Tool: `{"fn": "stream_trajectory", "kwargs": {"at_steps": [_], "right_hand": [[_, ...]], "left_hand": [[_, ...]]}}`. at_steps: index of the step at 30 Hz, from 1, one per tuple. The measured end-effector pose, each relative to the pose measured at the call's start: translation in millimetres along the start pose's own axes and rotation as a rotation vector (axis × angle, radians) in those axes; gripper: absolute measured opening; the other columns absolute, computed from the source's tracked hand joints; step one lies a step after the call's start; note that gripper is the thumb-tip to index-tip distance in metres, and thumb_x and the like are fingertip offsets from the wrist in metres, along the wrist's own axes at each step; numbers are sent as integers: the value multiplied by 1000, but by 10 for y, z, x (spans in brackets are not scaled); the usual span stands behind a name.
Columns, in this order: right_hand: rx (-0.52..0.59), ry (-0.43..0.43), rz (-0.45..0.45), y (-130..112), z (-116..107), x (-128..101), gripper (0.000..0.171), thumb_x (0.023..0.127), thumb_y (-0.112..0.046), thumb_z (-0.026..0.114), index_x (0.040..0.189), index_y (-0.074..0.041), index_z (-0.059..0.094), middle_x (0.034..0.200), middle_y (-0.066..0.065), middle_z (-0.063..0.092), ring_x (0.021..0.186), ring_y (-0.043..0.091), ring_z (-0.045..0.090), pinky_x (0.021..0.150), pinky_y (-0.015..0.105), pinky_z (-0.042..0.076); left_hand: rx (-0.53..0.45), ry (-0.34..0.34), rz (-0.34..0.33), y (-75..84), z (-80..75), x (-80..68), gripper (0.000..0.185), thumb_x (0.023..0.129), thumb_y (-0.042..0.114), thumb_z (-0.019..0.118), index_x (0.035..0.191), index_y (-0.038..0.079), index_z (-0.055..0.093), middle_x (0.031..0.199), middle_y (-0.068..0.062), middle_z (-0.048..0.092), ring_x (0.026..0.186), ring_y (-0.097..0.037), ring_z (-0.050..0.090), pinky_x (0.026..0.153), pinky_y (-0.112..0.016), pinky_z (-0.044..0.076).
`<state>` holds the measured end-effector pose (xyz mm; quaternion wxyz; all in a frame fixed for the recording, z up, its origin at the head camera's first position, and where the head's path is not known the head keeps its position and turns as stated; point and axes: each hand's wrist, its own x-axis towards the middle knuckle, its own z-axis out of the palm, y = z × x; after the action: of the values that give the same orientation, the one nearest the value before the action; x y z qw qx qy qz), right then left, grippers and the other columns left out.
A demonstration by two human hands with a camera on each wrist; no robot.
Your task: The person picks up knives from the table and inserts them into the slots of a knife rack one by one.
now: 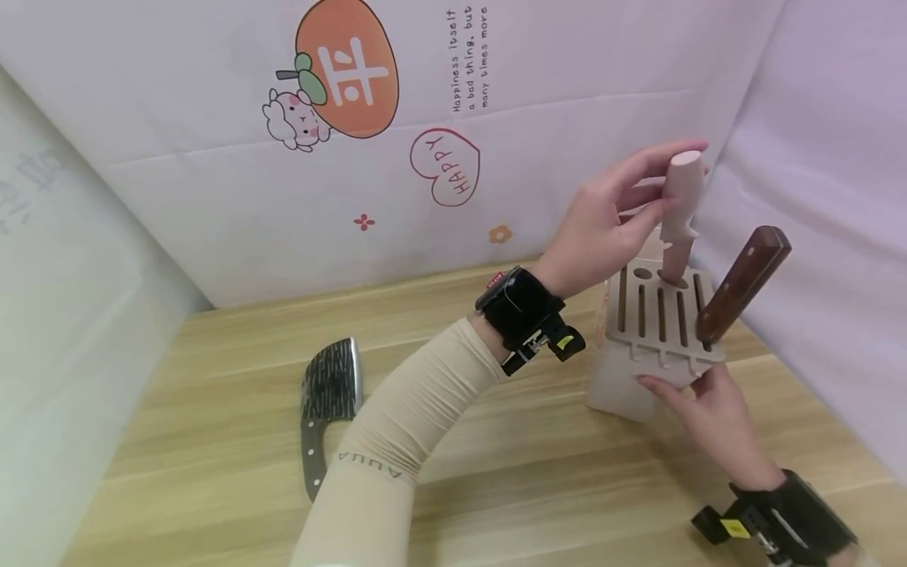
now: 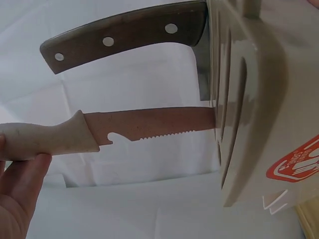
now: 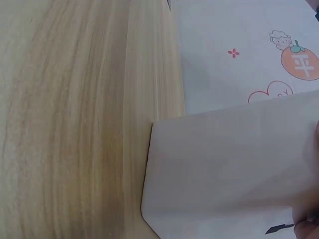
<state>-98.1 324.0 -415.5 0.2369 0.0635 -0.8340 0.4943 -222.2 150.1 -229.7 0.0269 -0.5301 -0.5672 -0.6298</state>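
Pinkish cloth with a cartoon persimmon (image 1: 347,67) backs a pale wood counter (image 1: 496,472) across the head view. Right of centre sits a beige knife block (image 1: 655,339), close to the cloth wall on the right, so not much room there; lots of open counter to the left. The left hand (image 1: 602,220) pinches the beige handle of a serrated knife (image 1: 682,209), blade partly in a slot. The left wrist view shows what the head view hides: the saw teeth (image 2: 159,135) and the rivets on the brown-handled knife (image 2: 124,35) parked in another slot. The right hand (image 1: 716,417) holds the block's front lower edge. A dark cleaver (image 1: 327,409) lies flat at lower left, well apart.
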Motion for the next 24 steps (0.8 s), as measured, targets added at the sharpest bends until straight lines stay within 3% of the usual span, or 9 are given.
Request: {"fn": "stream_trajectory", "kwargs": {"at_steps": [4, 10, 18, 24], "right_hand": [[-12, 1, 2, -2, 1, 0, 84, 82, 15, 76, 153, -11, 39, 136, -19, 51, 119, -5, 51, 95, 6, 43], [-7, -3, 8, -5, 33, -7, 84, 83, 15, 76, 154, -11, 37, 138, -16, 51, 121, -4, 51, 97, 6, 43], [-14, -41, 19, -29, 59, -32, 97, 86, 11, 75, 163, -18, 22, 158, 12, 38, 131, -1, 43, 102, 7, 39], [-19, -23, 20, -41, 46, -43, 96, 87, 12, 74, 163, -18, 23, 157, 11, 39, 132, 0, 44, 103, 8, 40]], "left_hand": [[13, -4, -90, -65, 43, 69, 52, 96, -17, 56, 144, -3, 43, 148, -16, 49, 122, -7, 56, 99, -13, 47], [4, -108, -197, -250, 70, 162, 42, 97, -15, 58, 136, -2, 50, 140, -13, 54, 118, -8, 56, 95, -13, 49], [23, -267, -322, -438, 93, 175, 30, 103, 2, 61, 132, 4, 56, 136, -7, 59, 116, -3, 57, 91, -14, 50], [52, -278, -374, -460, 144, 267, 31, 102, 0, 59, 133, 3, 57, 139, -8, 58, 121, -6, 57, 90, -12, 49]]}}
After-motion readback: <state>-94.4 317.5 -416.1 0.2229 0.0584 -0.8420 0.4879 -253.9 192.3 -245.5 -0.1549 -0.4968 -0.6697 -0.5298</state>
